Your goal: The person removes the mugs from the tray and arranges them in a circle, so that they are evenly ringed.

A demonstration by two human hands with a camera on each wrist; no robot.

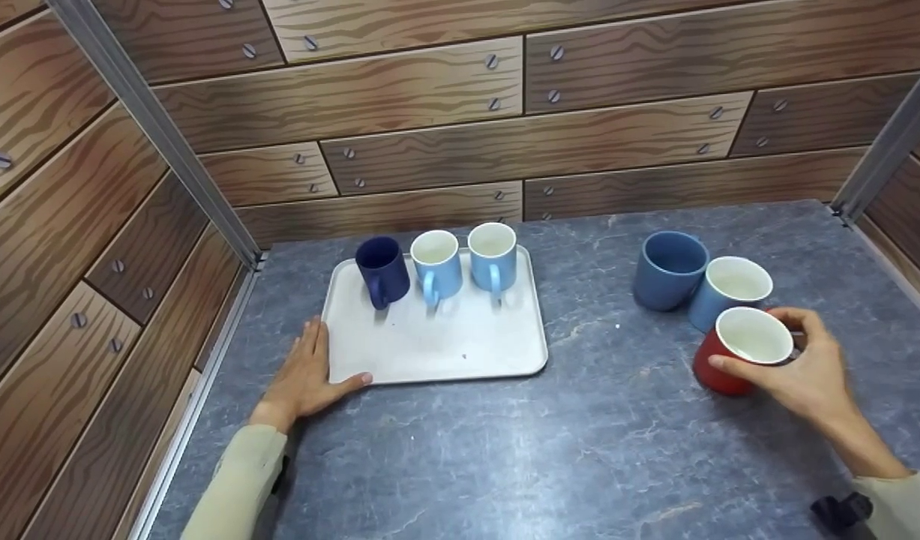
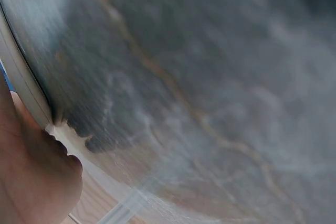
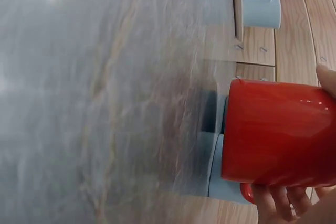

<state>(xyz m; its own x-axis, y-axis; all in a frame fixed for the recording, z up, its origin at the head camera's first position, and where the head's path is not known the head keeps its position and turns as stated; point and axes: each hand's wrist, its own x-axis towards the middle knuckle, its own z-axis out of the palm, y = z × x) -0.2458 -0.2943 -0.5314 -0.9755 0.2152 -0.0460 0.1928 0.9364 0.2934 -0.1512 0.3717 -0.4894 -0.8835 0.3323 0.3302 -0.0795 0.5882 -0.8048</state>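
Observation:
My right hand (image 1: pixel 812 367) grips a red mug (image 1: pixel 718 367) with a white inside, thumb on the near side and fingers round the far side. The red mug (image 3: pixel 278 135) is large in the right wrist view; whether its base touches the table cannot be told. Just behind it stand a light blue mug (image 1: pixel 703 304) and a darker blue mug (image 1: pixel 658 281). My left hand (image 1: pixel 304 382) rests against the left edge of a white tray (image 1: pixel 430 349), fingers extended along it and thumb on the near rim. On the tray, a navy mug (image 1: pixel 385 274) and two light blue mugs (image 1: pixel 441 274) stand in a row.
A grey marbled table (image 1: pixel 534 457) lies under everything. Wood-patterned panels (image 1: pixel 422 90) form the back and side walls, with a metal strip (image 1: pixel 160 127) at the left corner. The three tray mugs are along its far side, handles towards me.

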